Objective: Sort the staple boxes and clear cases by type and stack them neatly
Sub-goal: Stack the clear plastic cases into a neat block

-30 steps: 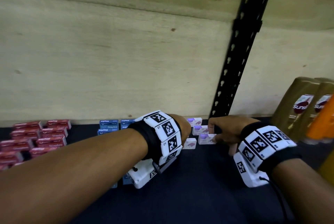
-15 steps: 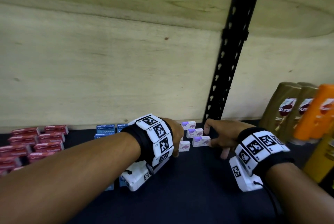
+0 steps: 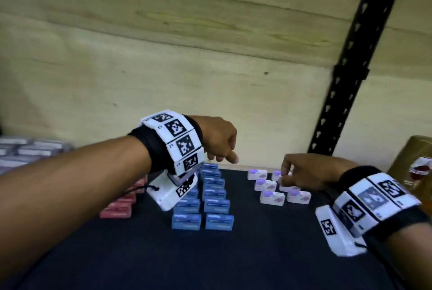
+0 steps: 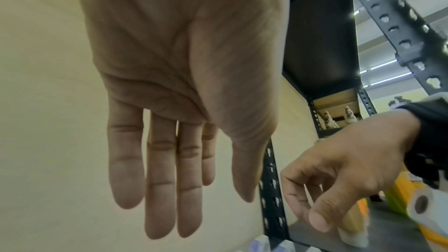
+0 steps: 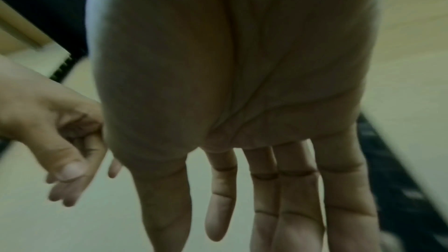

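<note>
Three sorted groups lie on the dark shelf mat (image 3: pixel 233 254). Red staple boxes (image 3: pixel 120 206) are at the left, partly hidden by my left forearm. Blue staple boxes (image 3: pixel 214 204) form two columns in the middle. Small white cases with purple marks (image 3: pixel 272 197) sit at the right in short rows. My left hand (image 3: pixel 221 145) hangs above the far end of the blue columns; the left wrist view shows the left hand (image 4: pixel 169 160) with straight fingers and nothing in it. My right hand (image 3: pixel 301 172) hovers over the white cases, with its fingertips down at them. The right wrist view shows that hand (image 5: pixel 242 179) empty and loosely extended.
A plywood back wall (image 3: pixel 163 67) closes the shelf just behind the boxes. A black slotted upright (image 3: pixel 350 79) stands at the back right. A gold shampoo bottle (image 3: pixel 416 161) is at the far right edge, and a white roll (image 4: pixel 424 204) and orange bottles lie beyond my right hand.
My left hand has lifted off the white cases and moved left, above the blue columns. My right hand stays at the white cases. The head view has dropped closer to the shelf.
</note>
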Motion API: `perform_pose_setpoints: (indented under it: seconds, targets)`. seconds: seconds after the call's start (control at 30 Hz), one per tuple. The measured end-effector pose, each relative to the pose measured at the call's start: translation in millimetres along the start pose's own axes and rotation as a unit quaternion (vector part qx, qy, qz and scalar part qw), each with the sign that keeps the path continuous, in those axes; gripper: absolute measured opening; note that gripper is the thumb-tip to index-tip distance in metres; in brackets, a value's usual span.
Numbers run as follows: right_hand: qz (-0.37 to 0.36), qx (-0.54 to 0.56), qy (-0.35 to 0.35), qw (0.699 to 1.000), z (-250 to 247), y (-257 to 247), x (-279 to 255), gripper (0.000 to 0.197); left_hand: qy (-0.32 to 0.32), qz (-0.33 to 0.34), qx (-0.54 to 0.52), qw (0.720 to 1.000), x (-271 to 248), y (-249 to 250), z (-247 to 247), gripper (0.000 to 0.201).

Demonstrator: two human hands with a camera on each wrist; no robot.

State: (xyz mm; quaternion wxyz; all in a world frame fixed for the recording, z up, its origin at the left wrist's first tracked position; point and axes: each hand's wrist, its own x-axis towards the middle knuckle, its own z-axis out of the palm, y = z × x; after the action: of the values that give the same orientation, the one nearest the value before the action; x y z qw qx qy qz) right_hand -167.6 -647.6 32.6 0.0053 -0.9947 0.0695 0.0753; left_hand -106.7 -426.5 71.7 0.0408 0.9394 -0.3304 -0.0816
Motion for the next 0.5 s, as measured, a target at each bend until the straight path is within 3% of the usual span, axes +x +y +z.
perform_pose_setpoints:
  seconds: [0.23, 0.5]
  targets:
    - [-0.189, -0.005, -0.011, 0.982, -11.1, -136.7, 0.9, 0.024, 0.057, -0.119, 0.003, 0.991, -93.8, -103.6, -10.4, 0.031]
    - [-0.375, -0.002, 0.012, 0.927, -1.6, -301.0, -15.5, 0.023, 0.106, -0.268, 0.036, 0.957, -231.1, -199.4, 10.1, 0.028]
